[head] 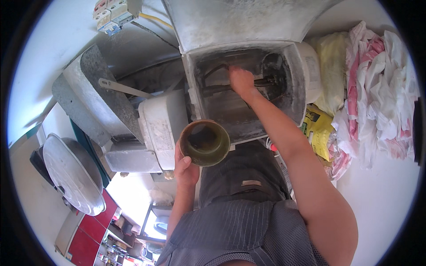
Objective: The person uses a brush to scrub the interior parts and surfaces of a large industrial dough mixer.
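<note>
My left hand (187, 169) holds a greenish-brown cylindrical container (222, 151) by its side. Its open mouth faces up towards me, and the inside looks dark at the bottom. Before me stands a machine with a deep metal tub (219, 128), which looks like a dough mixer. Inside the tub, my right hand (241, 81) is curled near the bent mixing bar (216, 69). Whether its fingers grip the bar or anything else is hidden. A horizontal shaft (216, 88) runs across the tub beside this hand. The mixer's metal lid (243, 21) is raised behind it.
Left of the tub is a machine with a white housing (163, 129), a lever (124, 88) and sheet-metal chutes (100, 86). A large metal lid (71, 176) is at far left. Circuit breakers (114, 15) sit above. Plastic bags (376, 93) hang at right.
</note>
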A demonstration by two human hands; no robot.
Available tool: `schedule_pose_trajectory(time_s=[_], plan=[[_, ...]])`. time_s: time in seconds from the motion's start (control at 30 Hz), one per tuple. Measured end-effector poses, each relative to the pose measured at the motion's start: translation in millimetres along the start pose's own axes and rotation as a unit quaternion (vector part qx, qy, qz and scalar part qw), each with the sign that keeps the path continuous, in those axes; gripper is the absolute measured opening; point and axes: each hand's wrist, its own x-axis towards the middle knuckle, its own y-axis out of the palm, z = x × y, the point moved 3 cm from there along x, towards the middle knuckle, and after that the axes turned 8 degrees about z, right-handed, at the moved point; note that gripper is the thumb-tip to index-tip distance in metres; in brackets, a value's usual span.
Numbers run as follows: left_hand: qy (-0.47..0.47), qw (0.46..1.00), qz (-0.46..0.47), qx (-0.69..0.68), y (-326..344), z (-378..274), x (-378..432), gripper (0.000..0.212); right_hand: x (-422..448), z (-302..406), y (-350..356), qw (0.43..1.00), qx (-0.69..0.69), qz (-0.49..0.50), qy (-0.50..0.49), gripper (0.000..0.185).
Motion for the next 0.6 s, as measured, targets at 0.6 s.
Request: schedule_pose_trajectory(time_s=[0.6], plan=[[-0.060, 0.987, 0.149, 0.026, 28.2, -9.3, 31.7, 0.078, -202.2, -41.5, -84.6, 0.931, 0.275, -0.206, 0.121, 0.021]])
